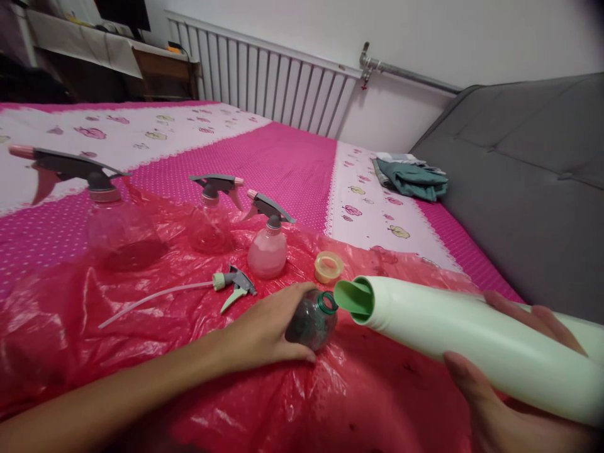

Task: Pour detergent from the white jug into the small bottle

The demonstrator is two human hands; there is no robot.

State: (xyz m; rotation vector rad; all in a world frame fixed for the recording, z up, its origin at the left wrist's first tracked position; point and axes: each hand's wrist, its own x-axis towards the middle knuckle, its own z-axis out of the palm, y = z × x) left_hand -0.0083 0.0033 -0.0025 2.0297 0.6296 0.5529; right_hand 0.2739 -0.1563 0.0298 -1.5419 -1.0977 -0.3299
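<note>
Closest to me, my right hand [514, 371] is gripping a big pale green bottle [472, 336] from below, with the thumb on the near side and the fingers curling over the far side. I am holding this bottle almost lying flat, and its open green spout [355, 297] is pointing to the left, just beside the mouth of a small clear bottle [314, 322]; I cannot tell if the two are touching.

My left arm is reaching in from the lower left across the red plastic sheet [189, 352]. My left hand [268, 330] is wrapping around the small clear bottle and is keeping it tilted on the sheet, with its green neck turning toward the spout. So the small bottle is lying between my two hands, held in the left one, and it is looking dark inside.

Just behind my left hand, a loose spray head [234, 284] with a long thin tube is lying on the sheet. Behind it a small pink spray bottle [267, 242] is standing upright, and a roll of tape [329, 267] is sitting to the right of it. Two more clear spray bottles [210, 217] are standing further to the left.

Everything is resting on a bed with a pink cover [283, 157]. Some folded clothes [413, 176] are lying far away near the grey headboard [519, 170].
</note>
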